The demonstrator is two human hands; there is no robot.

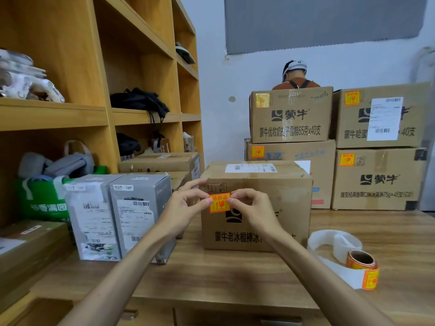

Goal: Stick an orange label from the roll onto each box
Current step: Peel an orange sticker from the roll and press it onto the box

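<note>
A brown cardboard box with black print stands in the middle of the wooden table. An orange label is held in front of its front face, near the upper left. My left hand pinches the label's left edge and my right hand pinches its right edge. I cannot tell whether the label touches the cardboard. The label roll lies on the table at the right, with a loose tail of white backing strip curling around it.
Stacked cardboard boxes at the back right carry orange labels in their upper left corners. Two grey boxes stand left of the middle box. Wooden shelves fill the left side. A person stands behind the stack.
</note>
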